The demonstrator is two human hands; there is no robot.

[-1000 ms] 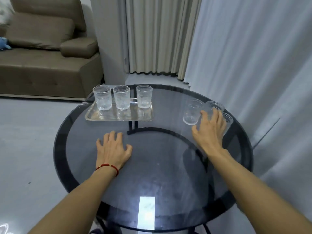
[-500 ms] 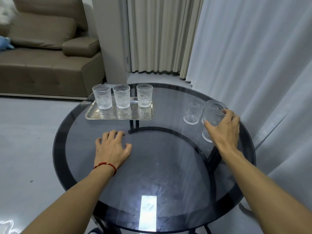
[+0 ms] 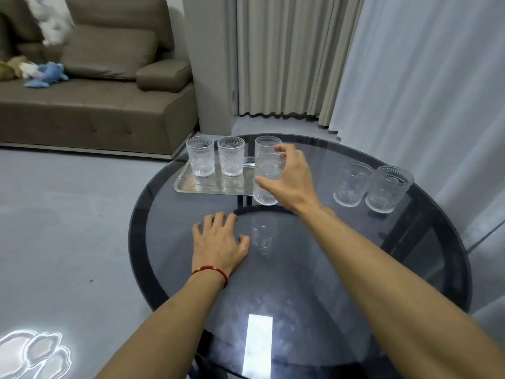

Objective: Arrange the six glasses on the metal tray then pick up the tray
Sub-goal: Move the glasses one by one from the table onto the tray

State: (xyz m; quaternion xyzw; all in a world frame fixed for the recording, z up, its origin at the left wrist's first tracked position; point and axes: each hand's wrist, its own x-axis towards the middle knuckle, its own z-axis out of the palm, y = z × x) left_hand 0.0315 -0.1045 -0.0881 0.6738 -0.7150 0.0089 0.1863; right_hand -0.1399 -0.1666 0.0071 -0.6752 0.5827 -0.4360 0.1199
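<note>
Both forearms are bare from the lower edge of the view to the wrists, with no sleeve showing on either. The left hand (image 3: 218, 243) has a thin red cord bracelet (image 3: 211, 270) around its wrist, strung with a longer red bead and small gold-coloured beads beside it. The right hand (image 3: 289, 179) and its wrist carry no ring, band or watch, and the fingernails that show are short and unpainted.
</note>
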